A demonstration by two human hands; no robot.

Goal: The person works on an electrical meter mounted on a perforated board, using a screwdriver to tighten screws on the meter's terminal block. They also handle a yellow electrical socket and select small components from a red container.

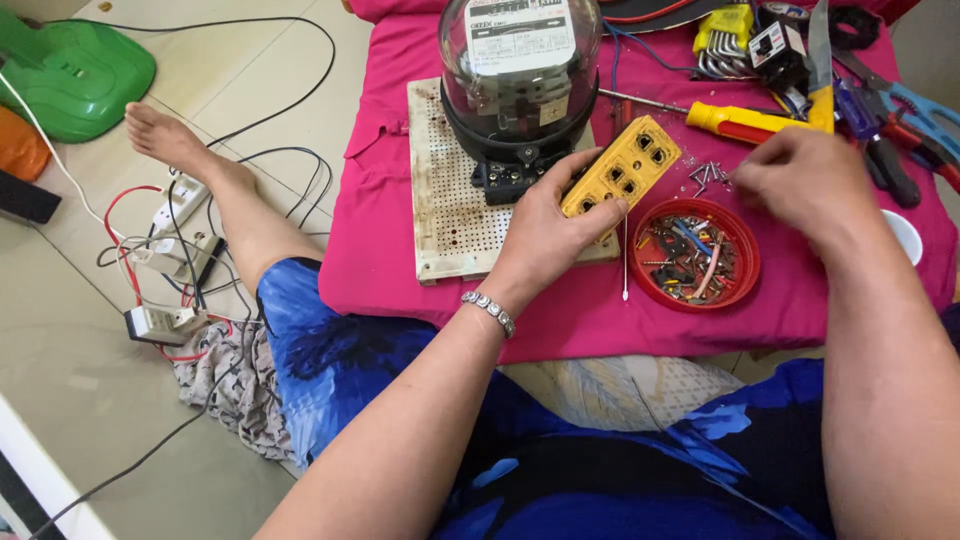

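Socket strip: the yellow socket strip (pixel 621 167) sits mid-frame over the pink tabletop (pixel 400 250), its long side running lower left to upper right.
Left hand: the left hand (pixel 548 232) is clamped on its lower end.
Right hand: the right hand (pixel 808 178) is beside the small screws (pixel 708 176); its fingertips are hidden, so its grip is unclear.
Hidden: the electric meter (pixel 520 70) is cut off at the top.

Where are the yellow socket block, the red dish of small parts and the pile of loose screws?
yellow socket block (pixel 622 168), head view, on its holed top face.
red dish (pixel 744 268), head view, on its right rim.
loose screws (pixel 708 175), head view, mid-pile.
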